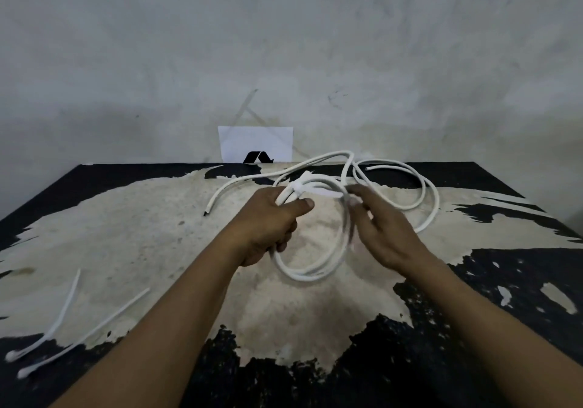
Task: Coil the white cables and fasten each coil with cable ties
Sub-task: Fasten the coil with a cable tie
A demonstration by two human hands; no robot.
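My left hand (271, 218) grips the coil (303, 273) at its 12 o'clock, mid-table (126, 234), with a tie (299, 186) looped there. The right hand (385, 231) at its 3 o'clock is blurred, can't tell if it pinches the tail. Risk: tie uncinched, so the smooth springy round cable pops loose if my grip eases. Second cable (432, 199) sprawls at 1 o'clock, thin flat spare ties (63, 316) at 8.

Dim, flat light; wide-angle bending at edges; motion blur softens the centre.
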